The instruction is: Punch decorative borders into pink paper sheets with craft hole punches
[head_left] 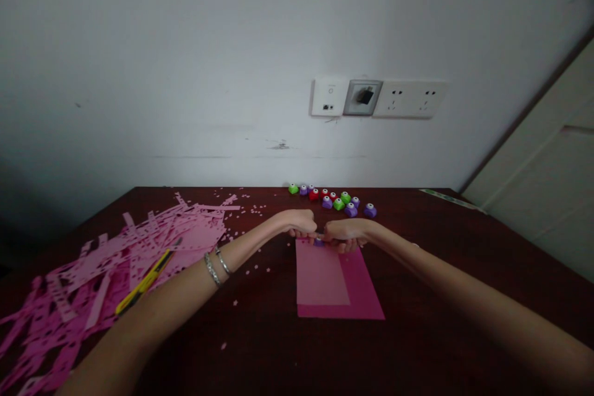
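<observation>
My left hand (302, 223) and my right hand (344, 232) meet at the far edge of a light pink paper sheet (321, 278). Both are closed, fingers curled, around a small purple craft punch (319, 242) that is mostly hidden between them. The punch sits at the sheet's far edge. Beneath the light sheet lies a larger dark pink sheet (364, 294), showing along the right and near sides. Just beyond my hands stand several small punches (338, 203) in purple, green and red with white tops.
Cut pink paper strips (139, 260) heap up at the left, with a yellow utility knife (143, 281) on them. Tiny punched paper bits (235, 302) dot the dark table (260, 359). A ruler-like strip (452, 199) lies at the far right. Behind is a wall with sockets (411, 99).
</observation>
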A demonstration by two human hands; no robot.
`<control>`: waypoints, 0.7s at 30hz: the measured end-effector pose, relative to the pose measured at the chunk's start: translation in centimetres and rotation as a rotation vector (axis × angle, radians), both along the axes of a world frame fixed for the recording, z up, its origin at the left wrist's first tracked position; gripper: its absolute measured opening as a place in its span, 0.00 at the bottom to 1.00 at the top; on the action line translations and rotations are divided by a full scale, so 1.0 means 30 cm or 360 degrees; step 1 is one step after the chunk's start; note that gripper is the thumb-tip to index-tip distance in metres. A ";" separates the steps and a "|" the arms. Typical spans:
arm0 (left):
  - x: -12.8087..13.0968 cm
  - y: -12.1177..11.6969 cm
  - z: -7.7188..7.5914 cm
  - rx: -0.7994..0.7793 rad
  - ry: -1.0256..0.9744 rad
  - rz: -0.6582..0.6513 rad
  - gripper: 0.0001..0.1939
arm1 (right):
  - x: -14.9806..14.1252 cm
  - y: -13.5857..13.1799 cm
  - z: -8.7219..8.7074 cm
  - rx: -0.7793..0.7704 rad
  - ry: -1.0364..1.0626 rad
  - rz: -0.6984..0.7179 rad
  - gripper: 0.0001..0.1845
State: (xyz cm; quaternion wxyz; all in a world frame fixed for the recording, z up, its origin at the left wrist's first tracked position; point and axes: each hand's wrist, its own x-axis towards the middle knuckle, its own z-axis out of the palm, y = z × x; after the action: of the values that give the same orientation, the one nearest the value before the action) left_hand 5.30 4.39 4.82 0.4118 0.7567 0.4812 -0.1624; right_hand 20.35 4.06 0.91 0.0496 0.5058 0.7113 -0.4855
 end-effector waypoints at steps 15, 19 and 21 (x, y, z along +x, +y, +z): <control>-0.110 -0.217 -0.034 0.1399 -0.0096 -0.0033 0.16 | 0.065 -0.200 0.055 0.0838 0.0261 -0.0352 0.11; -0.086 -0.375 -0.085 0.1596 0.0128 -0.0332 0.28 | 0.061 -0.201 0.003 0.1145 0.0317 -0.0164 0.12; -0.082 -0.419 -0.108 0.1494 0.0184 -0.0394 0.35 | 0.055 -0.199 -0.013 0.1273 0.0302 -0.0110 0.16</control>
State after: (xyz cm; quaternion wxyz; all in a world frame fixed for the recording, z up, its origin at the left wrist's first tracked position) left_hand 2.85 -8.18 1.60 -0.0237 0.9019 0.4310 -0.0174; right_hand 22.01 -1.91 0.52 -0.2331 0.4618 0.8280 -0.2165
